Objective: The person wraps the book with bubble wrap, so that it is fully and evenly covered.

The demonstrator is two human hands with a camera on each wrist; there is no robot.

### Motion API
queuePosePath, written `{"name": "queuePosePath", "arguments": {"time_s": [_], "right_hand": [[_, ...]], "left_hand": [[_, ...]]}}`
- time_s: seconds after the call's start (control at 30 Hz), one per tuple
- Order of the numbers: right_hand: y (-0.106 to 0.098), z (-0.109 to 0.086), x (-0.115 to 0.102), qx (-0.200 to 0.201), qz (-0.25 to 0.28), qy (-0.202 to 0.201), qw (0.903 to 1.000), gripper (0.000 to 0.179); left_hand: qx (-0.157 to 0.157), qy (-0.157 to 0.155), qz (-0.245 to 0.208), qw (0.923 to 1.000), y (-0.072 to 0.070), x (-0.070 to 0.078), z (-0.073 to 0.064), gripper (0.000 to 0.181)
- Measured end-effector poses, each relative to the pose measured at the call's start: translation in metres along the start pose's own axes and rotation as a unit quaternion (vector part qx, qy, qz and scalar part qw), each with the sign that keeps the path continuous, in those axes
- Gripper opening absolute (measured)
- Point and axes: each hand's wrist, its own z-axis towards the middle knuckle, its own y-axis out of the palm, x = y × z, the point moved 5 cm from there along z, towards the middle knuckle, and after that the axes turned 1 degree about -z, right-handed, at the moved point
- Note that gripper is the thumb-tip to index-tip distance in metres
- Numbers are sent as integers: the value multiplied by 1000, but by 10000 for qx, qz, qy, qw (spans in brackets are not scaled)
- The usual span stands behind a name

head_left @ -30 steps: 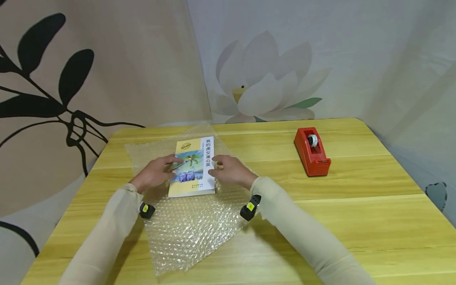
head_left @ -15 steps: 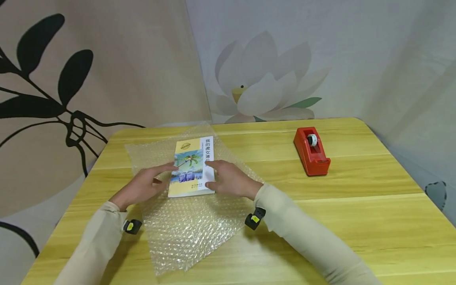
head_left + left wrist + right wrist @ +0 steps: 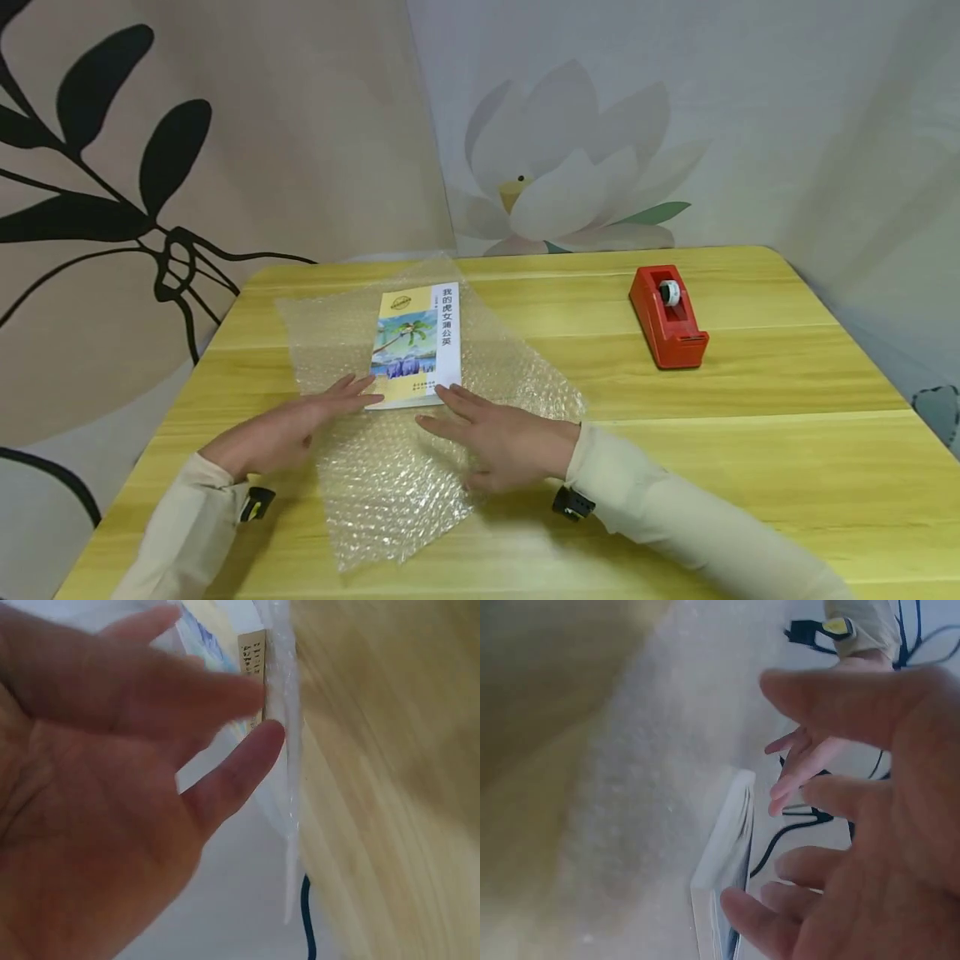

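A paperback book (image 3: 414, 343) with a palm-tree picture on its cover lies face up on a sheet of clear bubble wrap (image 3: 390, 492). My left hand (image 3: 292, 425) is at the book's lower left corner, fingers extended and overlapping the cover's edge in the head view. My right hand (image 3: 502, 437) hovers over the wrap by the lower right corner, its fingers spread. Neither hand grips anything. In the right wrist view the page edges of the book (image 3: 724, 832) show beside my spread right fingers. The left wrist view has my left thumb and fingers apart near the wrap's edge (image 3: 289, 750).
A red tape dispenser (image 3: 670, 318) with a small roll of tape stands at the back right of the wooden table (image 3: 750, 467). Behind the table hangs a cloth backdrop (image 3: 322, 125) printed with leaves and a flower.
Both hands have drawn back from the book's sides toward its near edge, the right one opening wider. The book stays in place on the wrap; the head view has shifted slightly.
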Motion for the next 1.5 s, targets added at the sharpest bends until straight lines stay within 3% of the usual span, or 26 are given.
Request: {"name": "queuePosePath", "arguments": {"time_s": [0.03, 0.13, 0.23, 0.4, 0.53, 0.63, 0.77, 0.97, 1.23, 1.5], "right_hand": [[2, -2, -1, -54, -29, 0, 10000, 89], [7, -7, -4, -153, -64, 8, 9999, 90], [10, -9, -4, -189, -13, 29, 9998, 90], [12, -10, -4, -191, 75, 14, 9998, 89], [13, -12, -3, -216, 155, 18, 9996, 89], [13, -13, -2, -236, 234, -18, 9994, 90], [13, -15, 0, -293, 363, -67, 9989, 92], [9, -16, 7, -270, 528, 79, 9982, 93], [7, -18, 17, -350, 771, 371, 9957, 75], [3, -16, 26, -128, 917, 144, 9956, 52]], "left_hand": [[-76, -91, -78, 9999, 2, -1, -2, 72], [49, 449, 887, 9950, 4, 1, -7, 94], [265, 889, 1552, 9835, 7, 2, -11, 97], [425, 1166, 2004, 9718, 9, -1, -14, 77], [631, 1462, 2169, 9631, 8, -2, -16, 51], [715, 1534, 1991, 9652, 5, -4, -17, 36], [737, 1578, 1557, 9723, -1, -5, -16, 30], [1163, 1574, 1367, 9711, -8, -9, -13, 25], [1745, 1227, 1063, 9712, -22, -10, -10, 23], [1730, 1088, 730, 9762, -27, -8, -7, 21]]}}
